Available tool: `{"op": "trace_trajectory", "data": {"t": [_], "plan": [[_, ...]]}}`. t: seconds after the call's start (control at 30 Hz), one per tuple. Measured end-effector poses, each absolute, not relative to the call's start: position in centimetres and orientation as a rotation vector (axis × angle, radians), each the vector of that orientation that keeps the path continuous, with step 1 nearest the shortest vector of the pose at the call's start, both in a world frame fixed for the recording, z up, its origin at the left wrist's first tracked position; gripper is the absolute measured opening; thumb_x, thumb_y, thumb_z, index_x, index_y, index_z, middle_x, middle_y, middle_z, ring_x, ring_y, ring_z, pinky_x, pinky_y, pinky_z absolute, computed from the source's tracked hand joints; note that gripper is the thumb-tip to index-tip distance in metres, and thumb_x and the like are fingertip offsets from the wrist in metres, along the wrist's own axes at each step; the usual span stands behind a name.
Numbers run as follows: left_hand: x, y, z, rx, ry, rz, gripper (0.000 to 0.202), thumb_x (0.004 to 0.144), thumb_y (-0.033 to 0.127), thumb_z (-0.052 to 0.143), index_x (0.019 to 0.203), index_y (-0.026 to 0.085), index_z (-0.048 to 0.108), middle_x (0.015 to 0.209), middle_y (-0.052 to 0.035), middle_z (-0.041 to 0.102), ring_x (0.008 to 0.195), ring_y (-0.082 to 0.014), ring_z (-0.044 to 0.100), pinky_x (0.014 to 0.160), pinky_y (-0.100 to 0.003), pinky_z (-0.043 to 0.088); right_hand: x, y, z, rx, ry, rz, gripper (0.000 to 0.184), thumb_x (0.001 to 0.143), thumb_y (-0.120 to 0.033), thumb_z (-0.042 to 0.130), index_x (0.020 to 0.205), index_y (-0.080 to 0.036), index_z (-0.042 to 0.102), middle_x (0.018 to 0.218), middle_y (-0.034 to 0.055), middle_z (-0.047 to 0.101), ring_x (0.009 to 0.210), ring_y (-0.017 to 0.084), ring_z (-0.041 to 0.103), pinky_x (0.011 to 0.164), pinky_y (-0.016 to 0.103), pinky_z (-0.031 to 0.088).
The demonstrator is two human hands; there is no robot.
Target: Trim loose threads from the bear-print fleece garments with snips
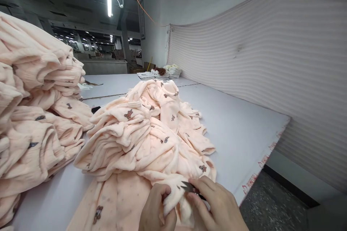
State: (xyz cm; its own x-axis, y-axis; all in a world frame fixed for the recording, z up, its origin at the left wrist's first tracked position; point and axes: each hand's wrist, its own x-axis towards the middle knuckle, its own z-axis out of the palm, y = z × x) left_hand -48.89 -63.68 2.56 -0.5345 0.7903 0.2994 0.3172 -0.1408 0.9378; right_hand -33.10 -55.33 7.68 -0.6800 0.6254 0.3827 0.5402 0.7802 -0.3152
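A heap of peach fleece garments (146, 133) printed with small brown bears lies on the white table (238, 126) in front of me. At the bottom of the view my left hand (155, 209) is closed, pinching a fold of the nearest peach garment (119, 198). My right hand (217, 205) is closed around small thread snips (189, 187), whose dark blades point left at the bunched fabric between my two hands.
A tall stack of the same peach garments (35, 115) fills the left side. The table's right edge (268, 151) drops to a dark floor. A striped fabric curtain (271, 61) hangs along the right. White folded piles (169, 71) sit far back.
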Motion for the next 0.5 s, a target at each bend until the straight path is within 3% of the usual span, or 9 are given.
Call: {"op": "trace_trajectory", "data": {"t": [0.2,0.37,0.5], "plan": [[-48.6,-63.5,2.5,1.302,1.792,1.695,0.027,0.063,0.004,0.051,0.081,0.024,0.056,0.071,0.0006,0.053,0.066,-0.0188,0.053,0.062,-0.026,0.044,-32.5,-56.1,7.8,-0.585,-2.541,-0.013,0.028,0.091,-0.028,0.051,0.117,-0.02,0.058,0.094,0.0071,0.071,0.073,0.02,0.067,0.062,0.029,0.051],[-48.7,-63.9,2.9,1.338,1.798,1.549,0.033,0.061,0.001,0.05,0.085,0.022,0.056,0.076,-0.0007,0.057,0.073,-0.0199,0.058,0.066,-0.027,0.047,-33.5,-56.5,7.9,-0.478,-2.644,0.008,0.028,0.09,-0.023,0.05,0.114,-0.015,0.062,0.092,0.0092,0.072,0.072,0.022,0.067,0.059,0.031,0.051],[-48.9,-64.0,2.8,1.461,1.798,1.493,0.025,0.07,0.006,0.05,0.089,0.021,0.055,0.08,-0.002,0.058,0.075,-0.0192,0.059,0.069,-0.028,0.05,-33.4,-56.5,7.5,-0.536,-2.486,0.089,0.025,0.091,-0.019,0.045,0.108,-0.018,0.064,0.089,0.0077,0.072,0.071,0.021,0.066,0.06,0.029,0.049]]}}
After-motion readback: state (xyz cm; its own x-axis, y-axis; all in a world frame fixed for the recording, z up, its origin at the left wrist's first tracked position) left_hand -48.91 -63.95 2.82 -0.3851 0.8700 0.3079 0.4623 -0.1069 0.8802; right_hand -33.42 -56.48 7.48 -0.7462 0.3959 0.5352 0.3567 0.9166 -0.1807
